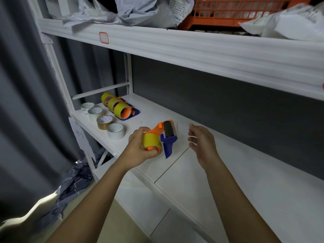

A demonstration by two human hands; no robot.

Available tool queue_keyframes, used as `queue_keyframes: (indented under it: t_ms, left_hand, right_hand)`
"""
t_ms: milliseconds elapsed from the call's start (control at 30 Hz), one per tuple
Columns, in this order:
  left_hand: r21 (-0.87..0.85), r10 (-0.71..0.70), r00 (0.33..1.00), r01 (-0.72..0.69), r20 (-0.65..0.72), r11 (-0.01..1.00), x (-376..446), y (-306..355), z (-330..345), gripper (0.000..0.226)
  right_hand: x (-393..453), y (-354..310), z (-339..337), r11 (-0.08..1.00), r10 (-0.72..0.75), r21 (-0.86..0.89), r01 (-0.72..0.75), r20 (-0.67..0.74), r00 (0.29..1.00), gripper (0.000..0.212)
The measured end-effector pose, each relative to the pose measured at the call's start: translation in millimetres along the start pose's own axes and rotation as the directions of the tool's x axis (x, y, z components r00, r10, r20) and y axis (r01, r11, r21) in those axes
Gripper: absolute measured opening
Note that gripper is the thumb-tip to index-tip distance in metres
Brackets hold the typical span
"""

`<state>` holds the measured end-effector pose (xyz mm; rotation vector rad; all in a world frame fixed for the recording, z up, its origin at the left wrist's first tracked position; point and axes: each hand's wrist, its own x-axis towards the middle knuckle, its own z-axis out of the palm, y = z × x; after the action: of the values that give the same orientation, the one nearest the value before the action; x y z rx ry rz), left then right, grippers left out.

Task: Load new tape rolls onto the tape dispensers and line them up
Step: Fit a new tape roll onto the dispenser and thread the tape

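My left hand (140,146) grips an orange and blue tape dispenser (167,135) by its yellow tape roll (151,140), held just above the white shelf (245,172). My right hand (201,142) hovers to the dispenser's right, fingers apart and holding nothing. At the shelf's far left, three dispensers loaded with yellow rolls (121,109) lie side by side in a row. In front of them stand several loose tape rolls: white ones (115,131) (95,114) (87,106) and a brown one (104,122).
The shelf above (192,50) overhangs close to the work area and carries grey mailing bags (140,9) and an orange crate (236,11). A grey curtain (26,102) hangs at the left. Crumpled bags (73,181) lie on the floor.
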<state>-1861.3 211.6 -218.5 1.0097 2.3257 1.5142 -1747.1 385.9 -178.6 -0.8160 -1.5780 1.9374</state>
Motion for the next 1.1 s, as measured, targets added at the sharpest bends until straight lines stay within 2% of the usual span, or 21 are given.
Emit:
queue_keyframes:
  t_ms: [67,133,367,600,800,900,1033,1100]
  left_hand:
    - [-0.004,-0.006,1.0,0.006,-0.011,1.0,0,-1,0,0.069]
    - [0.022,0.0,1.0,0.0,-0.02,1.0,-1,-2,1,0.069]
    - [0.067,0.035,0.997,-0.031,-0.068,0.997,-3,-4,2,0.067]
    - [0.081,0.065,0.994,-0.057,-0.089,0.995,-4,-10,-3,0.065]
    - [0.024,0.082,0.991,-0.08,-0.106,0.997,-7,-7,-8,0.065]
    - [-0.01,0.073,0.994,-0.074,-0.081,0.997,-7,-4,-11,0.066]
    - [-0.093,0.039,0.998,-0.043,-0.052,0.995,-7,5,-16,0.063]
    - [-0.127,0.021,0.999,-0.024,-0.026,0.992,-6,11,-18,0.061]
  right_hand:
    - [-4,-3,2,0.963,-0.15,-0.213,0.164,0.08,0.985,0.019]
    - [-8,-6,4,0.921,-0.184,-0.321,0.222,0.146,0.972,0.019]
    - [-16,-7,12,0.962,-0.161,-0.192,0.195,0.179,0.97,0.017]
    - [-14,-14,13,0.946,-0.227,-0.2,0.257,0.159,0.961,0.011]
    - [-12,-23,10,0.974,-0.081,-0.178,0.139,0.297,0.951,0.006]
    - [-11,-24,13,0.977,-0.065,-0.17,0.128,0.333,0.941,0.008]
    - [-9,-21,20,0.997,-0.038,-0.054,0.06,0.329,0.944,0.008]
    - [-7,-20,26,0.996,0.03,0.061,-0.061,0.422,0.906,0.011]
